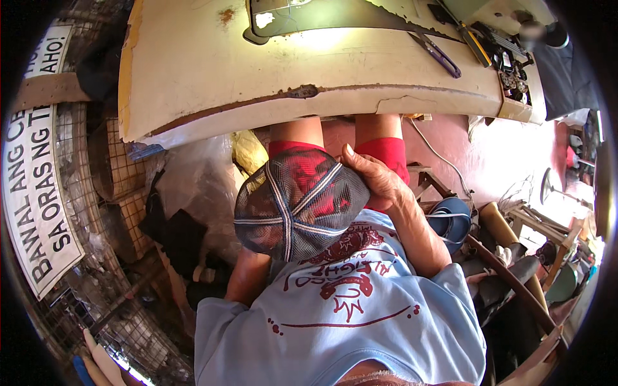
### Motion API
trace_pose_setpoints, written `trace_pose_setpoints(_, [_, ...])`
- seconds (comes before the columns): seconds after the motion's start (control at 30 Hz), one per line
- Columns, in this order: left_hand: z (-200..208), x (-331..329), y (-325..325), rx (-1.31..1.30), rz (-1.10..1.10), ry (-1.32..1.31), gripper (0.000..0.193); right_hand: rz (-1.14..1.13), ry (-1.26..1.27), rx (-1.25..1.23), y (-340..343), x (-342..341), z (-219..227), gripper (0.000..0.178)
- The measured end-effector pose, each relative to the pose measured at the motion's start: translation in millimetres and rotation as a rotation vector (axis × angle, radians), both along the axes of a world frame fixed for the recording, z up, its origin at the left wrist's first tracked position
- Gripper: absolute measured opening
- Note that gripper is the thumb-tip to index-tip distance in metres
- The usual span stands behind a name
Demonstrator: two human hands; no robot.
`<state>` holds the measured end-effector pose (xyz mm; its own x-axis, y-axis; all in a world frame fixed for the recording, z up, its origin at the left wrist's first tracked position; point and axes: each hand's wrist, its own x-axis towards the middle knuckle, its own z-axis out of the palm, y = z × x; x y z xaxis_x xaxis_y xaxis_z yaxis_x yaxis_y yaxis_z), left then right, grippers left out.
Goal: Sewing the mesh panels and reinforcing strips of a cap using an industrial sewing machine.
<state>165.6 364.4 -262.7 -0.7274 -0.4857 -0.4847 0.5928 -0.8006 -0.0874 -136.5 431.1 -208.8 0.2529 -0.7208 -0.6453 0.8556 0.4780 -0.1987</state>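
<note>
A dark mesh cap [302, 202] with white-striped seams is held over my lap, its crown facing up. At its right edge, my right hand [380, 180] grips the cap, with the thumb pointing up and the fingers partly tucked behind the mesh. My left forearm [248, 276] runs up beneath the cap's left side. The cap hides my left hand, so its fingers do not show. Red shorts [386, 153] show beside the cap and through its mesh.
The worn tabletop [212, 71] ahead carries a dark metal plate [360, 18], purple-handled snips [444, 61], a yellow-handled screwdriver [476, 48] and a tray of small metal parts [515, 83]. A wire rack [125, 212] stands left; a blue rounded item [450, 219] and wooden pieces lie right.
</note>
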Motion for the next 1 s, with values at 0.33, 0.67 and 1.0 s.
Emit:
trace_pose_setpoints(0.33, [28,-18,-20,-0.222,-0.003,0.155,0.055,-0.125,0.000,-0.267,6,-6,-7,0.026])
trace_pose_setpoints(0.67, [19,-59,-21,-0.411,-0.194,0.181,0.056,-0.413,-0.594,-0.680,36,-4,-30,0.097])
trace_pose_setpoints(1.0, [22,-82,-35,-0.527,-0.485,0.421,0.058,-0.202,-0.664,-0.778,38,-2,-28,0.101])
